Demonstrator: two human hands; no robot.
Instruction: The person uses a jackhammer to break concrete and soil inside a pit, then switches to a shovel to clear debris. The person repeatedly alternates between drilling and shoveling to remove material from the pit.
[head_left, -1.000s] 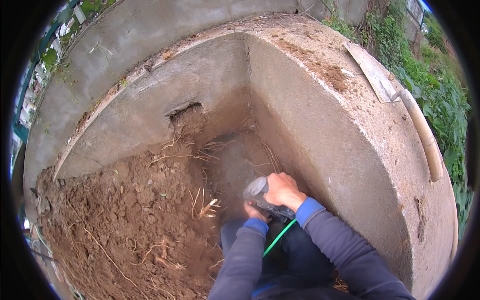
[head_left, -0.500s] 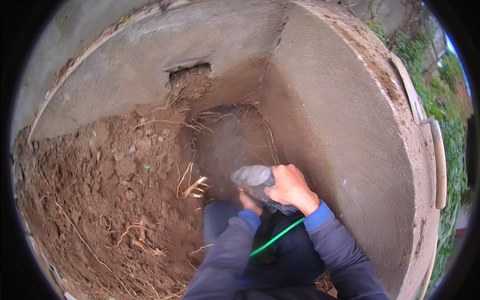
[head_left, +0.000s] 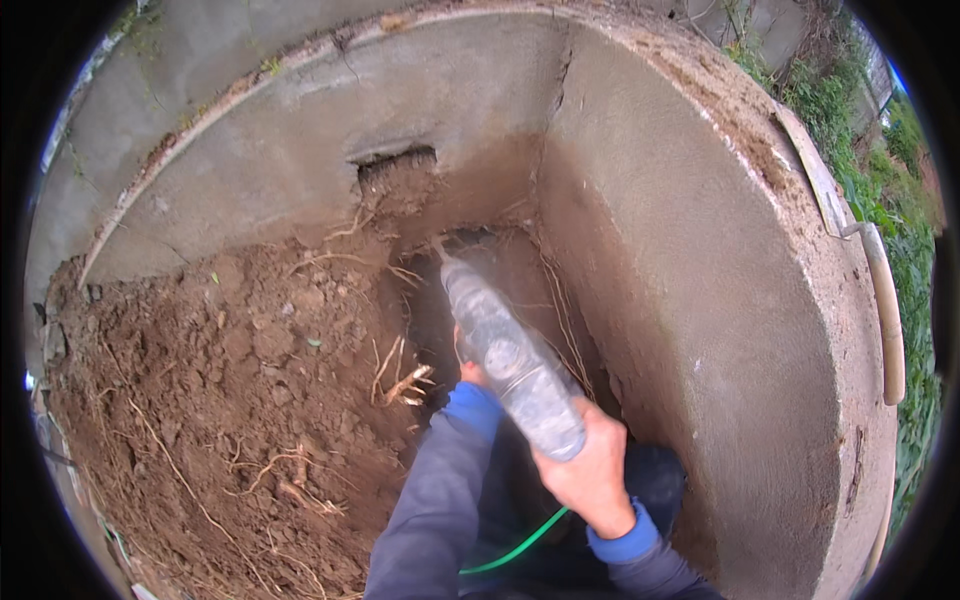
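Note:
A dusty grey rotary hammer (head_left: pixel 510 350) points up and away from me toward the far corner of the pit, its narrow bit close to the base of the wall. My right hand (head_left: pixel 590 465) grips its rear end. On the tool's left side, partly hidden behind its body, my left hand (head_left: pixel 472 372) is closed, seemingly round a side handle. A green cable (head_left: pixel 520 545) runs below my right forearm. Whether the bit touches the soil or the wall, I cannot tell.
Concrete walls (head_left: pixel 690 260) meet in a cracked corner; the far one has a rectangular hole (head_left: pixel 395 165). Loose soil (head_left: pixel 210 400) with roots banks up at left, a cut root stub (head_left: pixel 408 383) jutting beside the trench. A wooden-handled tool (head_left: pixel 880 310) rests on the right wall's top.
The rotary hammer has swung from lying tilted near my lap to stretching forward, bit toward the corner. My left hand has moved forward and left; my right hand is lower, behind the tool.

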